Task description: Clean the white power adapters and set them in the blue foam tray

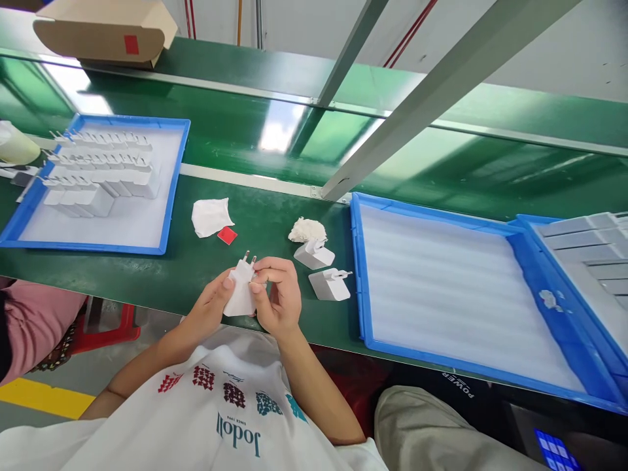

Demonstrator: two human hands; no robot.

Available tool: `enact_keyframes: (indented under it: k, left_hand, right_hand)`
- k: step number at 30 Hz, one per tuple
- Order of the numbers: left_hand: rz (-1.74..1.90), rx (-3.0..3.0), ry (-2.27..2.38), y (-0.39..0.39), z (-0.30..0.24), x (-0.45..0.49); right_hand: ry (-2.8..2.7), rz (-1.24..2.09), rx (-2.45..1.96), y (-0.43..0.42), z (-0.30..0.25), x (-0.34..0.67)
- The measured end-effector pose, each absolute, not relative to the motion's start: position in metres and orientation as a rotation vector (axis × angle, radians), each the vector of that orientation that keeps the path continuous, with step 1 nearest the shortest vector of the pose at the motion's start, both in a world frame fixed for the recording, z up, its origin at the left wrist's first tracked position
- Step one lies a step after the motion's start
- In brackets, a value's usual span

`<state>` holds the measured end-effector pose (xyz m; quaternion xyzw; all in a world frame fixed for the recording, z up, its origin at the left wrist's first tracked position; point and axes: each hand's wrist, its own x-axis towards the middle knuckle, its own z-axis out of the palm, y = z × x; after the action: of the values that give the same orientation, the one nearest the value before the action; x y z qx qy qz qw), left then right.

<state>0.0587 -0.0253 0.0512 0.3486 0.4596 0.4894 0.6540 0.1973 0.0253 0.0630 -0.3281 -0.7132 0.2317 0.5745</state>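
Note:
Both my hands hold one white plug charger near the front edge of the green table, its two pins pointing up and away. My left hand grips its left side with the thumb on the face. My right hand pinches its upper right corner with fingers curled. Two more white chargers lie on the table just right of my hands, beside a wad of white cotton.
A blue tray at the left holds several rows of white chargers. A blue tray with a white foam liner sits at the right, another beyond it. A white cloth and a red square lie ahead. A cardboard box stands at the far left.

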Motion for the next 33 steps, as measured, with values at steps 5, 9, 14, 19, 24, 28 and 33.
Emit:
enact_keyframes:
  k: [5, 9, 14, 19, 24, 28, 33]
  left_hand:
    - [1.16, 0.965, 1.127, -0.021, 0.062, 0.054]
    - [1.16, 1.018, 1.181, -0.018, 0.066, 0.053]
    - [1.092, 0.796, 1.086, -0.018, 0.057, 0.055]
    - [1.068, 0.782, 1.039, -0.017, 0.048, 0.053]
    - [1.115, 0.663, 1.032, -0.01, 0.052, 0.054]
    - [1.187, 0.526, 1.071, -0.006, 0.056, 0.046]
    - [1.268, 0.525, 1.099, -0.004, 0.047, 0.033]
  right_hand:
    - [-1.715, 0.474, -0.749, 0.03, 0.066, 0.2]
    - [-1.738, 0.396, -0.75, 0.031, 0.067, 0.201]
    - [-1.746, 0.53, -0.733, 0.028, 0.066, 0.203]
    - [-1.753, 0.73, -0.811, 0.026, 0.079, 0.209]
    - [-1.776, 0.847, -0.785, 0.039, 0.109, 0.232]
    - [-1.701, 0.757, -1.061, 0.083, 0.131, 0.268]
    - [-1.937, 0.782, -1.652, 0.159, 0.128, 0.298]
